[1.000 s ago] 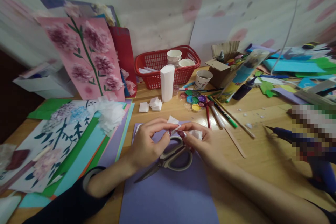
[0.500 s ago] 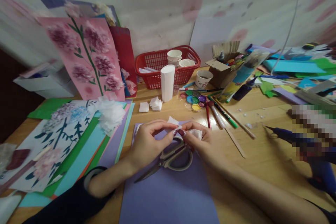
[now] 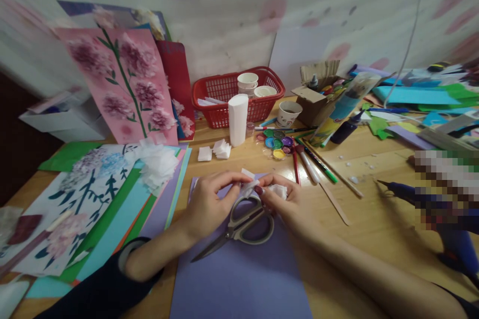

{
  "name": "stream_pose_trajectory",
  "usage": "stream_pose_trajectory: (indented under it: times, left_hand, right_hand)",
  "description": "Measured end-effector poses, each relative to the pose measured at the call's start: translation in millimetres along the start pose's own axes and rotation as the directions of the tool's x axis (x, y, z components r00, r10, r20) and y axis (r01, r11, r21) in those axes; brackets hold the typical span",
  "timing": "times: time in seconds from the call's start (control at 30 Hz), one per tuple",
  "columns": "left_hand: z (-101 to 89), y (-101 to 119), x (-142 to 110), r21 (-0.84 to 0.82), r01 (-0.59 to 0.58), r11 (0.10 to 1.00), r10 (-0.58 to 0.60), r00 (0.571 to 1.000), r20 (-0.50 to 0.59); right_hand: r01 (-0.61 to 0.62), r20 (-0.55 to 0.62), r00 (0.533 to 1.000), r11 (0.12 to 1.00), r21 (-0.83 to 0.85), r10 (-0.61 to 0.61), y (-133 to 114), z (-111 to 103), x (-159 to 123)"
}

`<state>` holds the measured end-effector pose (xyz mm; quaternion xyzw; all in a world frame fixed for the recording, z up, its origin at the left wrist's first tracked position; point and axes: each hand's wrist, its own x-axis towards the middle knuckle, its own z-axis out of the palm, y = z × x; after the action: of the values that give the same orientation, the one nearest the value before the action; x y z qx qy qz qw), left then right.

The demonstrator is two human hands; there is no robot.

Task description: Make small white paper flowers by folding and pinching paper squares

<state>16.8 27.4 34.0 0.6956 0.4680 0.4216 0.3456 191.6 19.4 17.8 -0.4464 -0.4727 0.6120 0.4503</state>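
My left hand (image 3: 211,204) and my right hand (image 3: 282,202) meet above a purple sheet of paper (image 3: 239,284). Between their fingertips is a small piece of white tissue paper (image 3: 249,187). The right thumb and index finger pinch it, while the left fingers close around its other side. More crumpled white tissue (image 3: 279,190) shows in the right hand. Directly below lie scissors (image 3: 249,222) with grey handles, blades toward the lower left. Two small stacks of white tissue squares (image 3: 222,149) sit beyond my hands, beside an upright folded white roll (image 3: 238,120).
Left are coloured sheets (image 3: 108,229), a fluffy tissue pile (image 3: 159,167) and a pink flower picture (image 3: 123,84). Behind stand a red basket (image 3: 217,114) with cups and a paper cup (image 3: 289,113). Paints (image 3: 277,142), brushes (image 3: 307,165) and a glue gun (image 3: 404,192) lie to the right.
My left thumb has drawn back from the right fingertips, and the tissue between my hands looks more spread out. The scissors have stayed in place.
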Motion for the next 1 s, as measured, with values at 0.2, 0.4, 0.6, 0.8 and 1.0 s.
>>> stream_pose_trajectory:
  times: [0.2,0.4,0.6,0.8,1.0]
  left_hand:
    - [2.9,5.0,-5.8,-0.056,0.076,0.996,-0.071,0.994,0.084]
    - [0.6,5.4,1.8,-0.241,0.267,0.933,-0.262,0.964,0.056]
    - [-3.7,0.8,9.0,-0.355,0.257,0.899,-0.293,0.955,-0.053]
    - [-10.4,-4.8,17.2,-0.609,0.256,0.751,-0.414,0.901,-0.132]
    - [-13.2,2.6,15.1,-0.664,0.454,0.594,-0.459,0.869,0.184]
  right_hand:
    - [-0.003,0.028,1.0,1.0,0.017,0.002,2.0,-1.4,-0.6]
    - [0.007,-0.01,1.0,1.0,-0.014,-0.007,4.1,-2.6,0.1]
    - [0.008,-0.004,1.0,1.0,-0.004,-0.008,5.6,-2.2,0.4]
    - [0.005,-0.016,1.0,1.0,-0.019,-0.006,6.5,-2.9,0.8]
    - [-0.005,-0.038,0.999,1.0,0.001,0.005,4.0,-2.1,0.4]
